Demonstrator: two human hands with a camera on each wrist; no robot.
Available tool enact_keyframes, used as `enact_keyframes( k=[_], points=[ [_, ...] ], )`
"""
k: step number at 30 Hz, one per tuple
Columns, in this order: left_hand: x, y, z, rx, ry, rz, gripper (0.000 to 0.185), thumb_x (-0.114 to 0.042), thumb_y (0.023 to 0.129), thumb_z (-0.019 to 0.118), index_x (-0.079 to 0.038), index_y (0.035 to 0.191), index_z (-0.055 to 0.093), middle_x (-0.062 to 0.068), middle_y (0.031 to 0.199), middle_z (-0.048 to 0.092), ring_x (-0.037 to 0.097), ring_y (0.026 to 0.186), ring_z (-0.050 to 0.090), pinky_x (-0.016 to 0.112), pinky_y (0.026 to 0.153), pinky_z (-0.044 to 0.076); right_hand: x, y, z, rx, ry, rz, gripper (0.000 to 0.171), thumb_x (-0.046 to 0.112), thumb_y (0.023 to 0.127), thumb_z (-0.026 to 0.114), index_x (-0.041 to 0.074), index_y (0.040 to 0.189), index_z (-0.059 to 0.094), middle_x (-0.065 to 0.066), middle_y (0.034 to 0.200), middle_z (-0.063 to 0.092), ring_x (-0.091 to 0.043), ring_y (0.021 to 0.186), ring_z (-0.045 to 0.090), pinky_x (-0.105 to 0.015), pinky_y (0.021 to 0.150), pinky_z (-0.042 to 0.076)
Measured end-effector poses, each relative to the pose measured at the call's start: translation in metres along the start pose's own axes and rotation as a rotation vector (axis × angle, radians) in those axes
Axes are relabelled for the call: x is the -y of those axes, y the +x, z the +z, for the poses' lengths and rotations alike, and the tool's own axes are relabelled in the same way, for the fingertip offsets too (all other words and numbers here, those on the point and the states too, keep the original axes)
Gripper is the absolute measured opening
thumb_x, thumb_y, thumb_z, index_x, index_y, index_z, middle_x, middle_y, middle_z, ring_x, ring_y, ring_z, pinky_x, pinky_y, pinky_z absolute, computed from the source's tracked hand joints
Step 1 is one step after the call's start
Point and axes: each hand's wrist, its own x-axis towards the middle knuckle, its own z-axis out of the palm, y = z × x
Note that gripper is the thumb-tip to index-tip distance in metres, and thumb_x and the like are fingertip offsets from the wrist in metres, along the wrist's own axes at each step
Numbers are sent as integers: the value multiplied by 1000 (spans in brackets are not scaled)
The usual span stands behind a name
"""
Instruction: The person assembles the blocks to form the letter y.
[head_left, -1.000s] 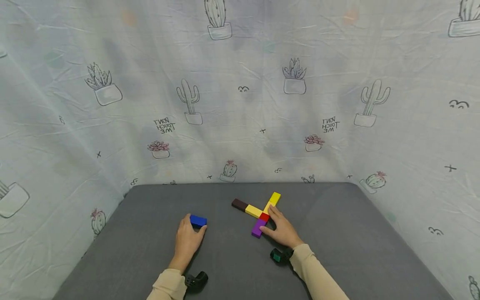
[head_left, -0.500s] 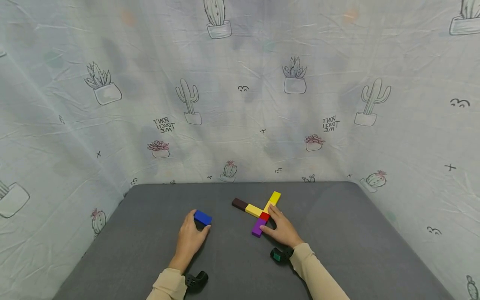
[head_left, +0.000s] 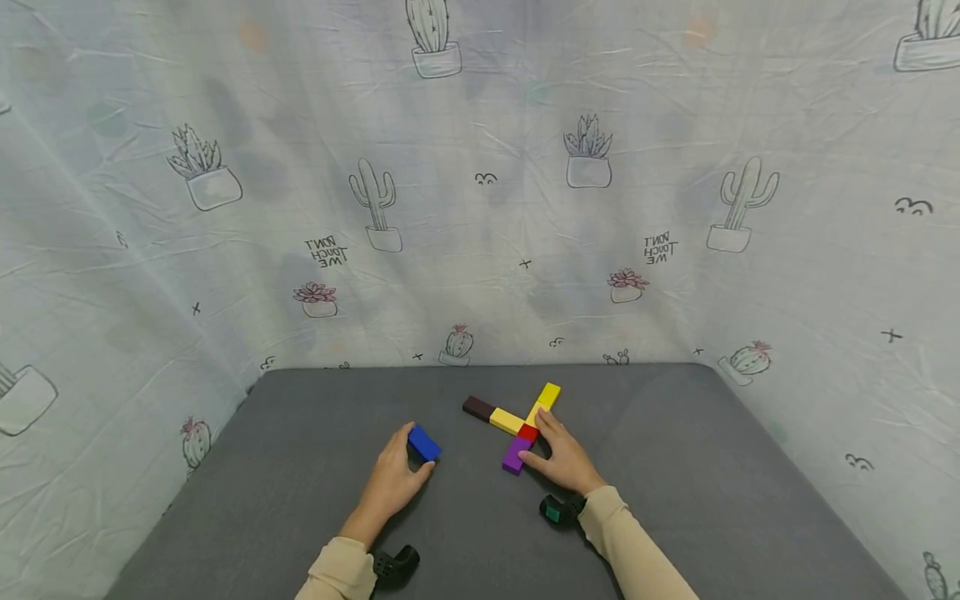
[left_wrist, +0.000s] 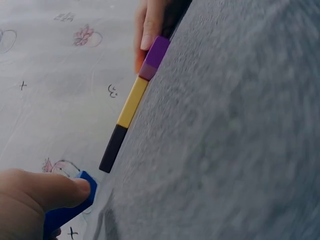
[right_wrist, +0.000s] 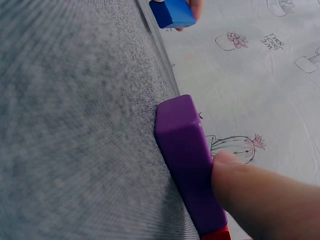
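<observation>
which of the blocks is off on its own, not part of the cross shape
The blue block, pinched by the left hand. It sits apart to the left, while the brown, yellow, red and purple blocks join in the cross.

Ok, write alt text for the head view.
On a grey table, a left hand grips a blue rectangular block while the right hand rests against a cross of brown, yellow, red and purple blocks.
</observation>
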Motion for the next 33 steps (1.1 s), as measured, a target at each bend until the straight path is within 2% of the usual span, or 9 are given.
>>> enact_keyframes(
  k=[5,11,17,25,33],
  points=[
    [-5,-1,3,65,-38,11,69,-16,79,77,2,135,40,26,132,51,40,120,52,52,94,46,0,0,0,0,3,-1,82,48,86,63,-1,145,34,-15,155,25,-36,142,25,-54,112,25],
    [-9,-4,8,123,-87,104,65,-16,76,80,1,129,46,23,125,56,37,115,56,50,92,48,-3,1,3,-5,-3,-5,82,49,86,63,-1,145,34,-15,155,26,-36,142,25,-53,112,25],
    [-10,-3,10,254,-136,176,64,-22,77,79,-2,129,48,21,129,54,36,119,54,53,95,45,-2,1,2,-3,7,-3,83,49,86,63,-1,145,34,-16,155,25,-35,142,24,-52,113,24],
    [-19,-1,9,467,-227,215,62,-31,82,74,-6,132,47,19,134,52,33,123,51,50,98,44,2,1,0,0,6,14,82,48,86,64,-1,145,34,-15,155,25,-34,143,24,-52,114,23],
    [-36,1,14,588,-186,269,64,-35,85,71,-8,138,47,11,139,50,29,128,48,48,103,41,0,2,3,-16,-9,25,84,51,85,63,-1,145,35,-16,154,27,-37,141,27,-55,111,27]
  ],
)
